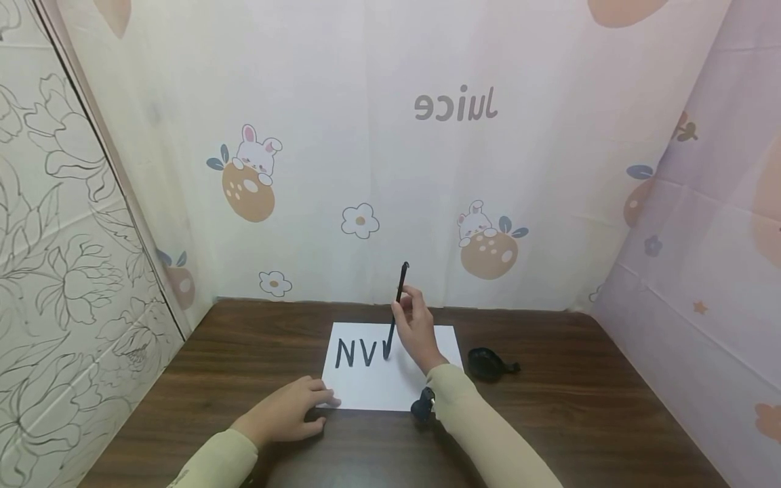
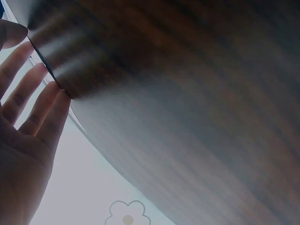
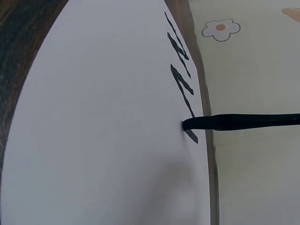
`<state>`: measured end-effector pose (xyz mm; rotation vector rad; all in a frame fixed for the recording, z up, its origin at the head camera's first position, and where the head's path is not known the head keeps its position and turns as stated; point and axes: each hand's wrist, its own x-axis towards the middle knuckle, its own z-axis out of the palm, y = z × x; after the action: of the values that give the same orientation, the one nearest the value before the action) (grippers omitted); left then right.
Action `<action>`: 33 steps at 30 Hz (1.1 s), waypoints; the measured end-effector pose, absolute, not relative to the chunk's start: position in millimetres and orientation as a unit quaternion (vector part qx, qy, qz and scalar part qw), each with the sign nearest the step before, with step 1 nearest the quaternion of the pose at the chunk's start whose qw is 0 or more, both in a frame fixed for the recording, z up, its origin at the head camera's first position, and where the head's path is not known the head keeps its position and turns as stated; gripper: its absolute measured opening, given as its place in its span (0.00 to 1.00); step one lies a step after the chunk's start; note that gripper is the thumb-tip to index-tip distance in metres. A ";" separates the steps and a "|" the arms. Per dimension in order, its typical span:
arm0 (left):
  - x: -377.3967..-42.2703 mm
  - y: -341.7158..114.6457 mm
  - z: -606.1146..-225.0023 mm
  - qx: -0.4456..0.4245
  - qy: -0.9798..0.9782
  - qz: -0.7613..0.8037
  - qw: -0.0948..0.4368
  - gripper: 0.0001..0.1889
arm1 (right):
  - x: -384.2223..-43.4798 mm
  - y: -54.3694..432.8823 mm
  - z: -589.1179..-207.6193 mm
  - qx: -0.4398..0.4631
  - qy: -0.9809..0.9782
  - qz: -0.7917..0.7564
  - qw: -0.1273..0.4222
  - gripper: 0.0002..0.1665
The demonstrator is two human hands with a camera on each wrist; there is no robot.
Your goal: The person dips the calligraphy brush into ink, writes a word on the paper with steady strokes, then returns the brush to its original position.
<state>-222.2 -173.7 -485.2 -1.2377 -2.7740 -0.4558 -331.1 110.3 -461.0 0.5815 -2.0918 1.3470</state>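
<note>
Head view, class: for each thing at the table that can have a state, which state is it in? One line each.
Brush: tilted, tip on the paper.
Paper: flat on the table, partly written on.
Lettering: N and V written, a third mark at the brush tip.
Right grip: holding the brush.
Left grip: fingers extended, resting on the paper's near left corner.
Black dish: apart from the paper; contents cannot be told.

Backed at the far side by a rabbit-printed curtain (image 1: 378, 156) (with mirrored "Juice" lettering (image 1: 456, 104)), flanked by flower-outlined sheeting (image 1: 67, 210) left, patterned cloth (image 1: 714, 244) right.
</note>
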 end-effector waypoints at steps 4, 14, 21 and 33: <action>-221.7 -174.0 -485.3 -0.405 -0.901 -0.149 0.037 0.15 | -329.9 110.0 -461.7 0.221 -0.783 0.504 0.290 0.20; -222.1 -174.1 -485.9 -0.412 -0.898 -0.150 0.046 0.15 | -327.4 109.1 -462.5 0.224 -0.786 0.490 0.303 0.21; -221.3 -174.1 -484.6 -0.407 -0.900 -0.148 0.041 0.16 | -327.2 108.7 -462.5 0.224 -0.785 0.492 0.303 0.21; -220.9 -173.6 -484.3 -0.397 -0.906 -0.145 0.032 0.16 | -324.0 110.1 -463.0 0.216 -0.789 0.497 0.289 0.21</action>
<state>-220.9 -173.6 -484.3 -1.2223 -2.7884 -0.4469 -324.0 110.1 -463.0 0.5753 -2.1071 1.3271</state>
